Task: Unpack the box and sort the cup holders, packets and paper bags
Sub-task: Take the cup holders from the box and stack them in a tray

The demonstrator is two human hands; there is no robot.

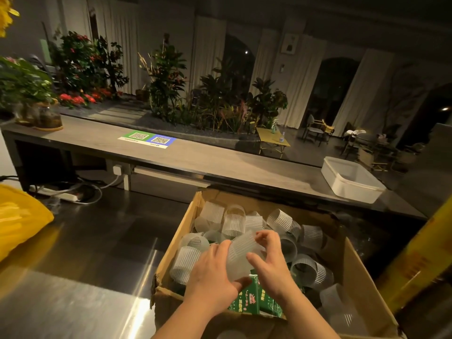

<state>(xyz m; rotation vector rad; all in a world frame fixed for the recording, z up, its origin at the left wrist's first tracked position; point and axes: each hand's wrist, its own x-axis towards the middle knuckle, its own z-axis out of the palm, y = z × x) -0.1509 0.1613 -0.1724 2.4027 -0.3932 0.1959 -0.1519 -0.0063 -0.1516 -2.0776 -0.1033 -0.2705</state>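
Both hands were in the open brown cardboard box [352, 263], left hand [215, 272] and right hand [269, 263] gripping one frosted translucent ribbed plastic cup holder [241, 255] above the others, green printed packets [254, 297] just underneath.

- Both bare forearms come in from the near edge and angle toward each other as they reach away.
- The left hand [215, 272] lies back up. Its fingers wrap the left side of a cup holder [241, 255], and its thumb hooks under the near rim.
- The right hand [271, 263] grips the cup holder from the right, its fingers [265, 237] curled over the far edge and its thumb laid along the near side.
- The two hands sit close together, thumbs just beside each other.
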